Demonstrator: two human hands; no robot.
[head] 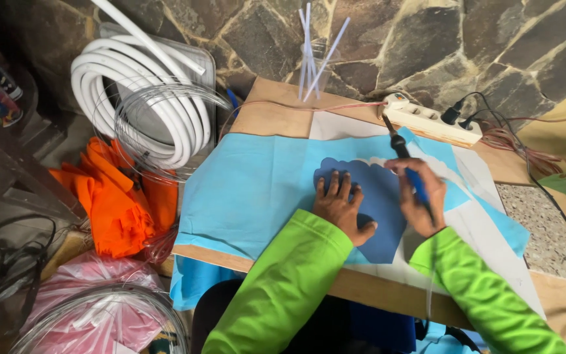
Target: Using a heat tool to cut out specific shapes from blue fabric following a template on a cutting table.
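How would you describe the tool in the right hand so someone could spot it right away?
Start at the wooden table by the stone wall, covered with light blue fabric. The left hand presses a darker blue piece flat; beside it the right hand grips the tool. It is a thin pen-like wand with a blue handle, black tip and a cord, unlike the white power strip behind.

Wooden table carries light blue fabric, power strip

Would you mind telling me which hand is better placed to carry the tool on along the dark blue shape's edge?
Right, probably: the right hand grips the tool at that shape's edge, while the left hand lies flat on it.
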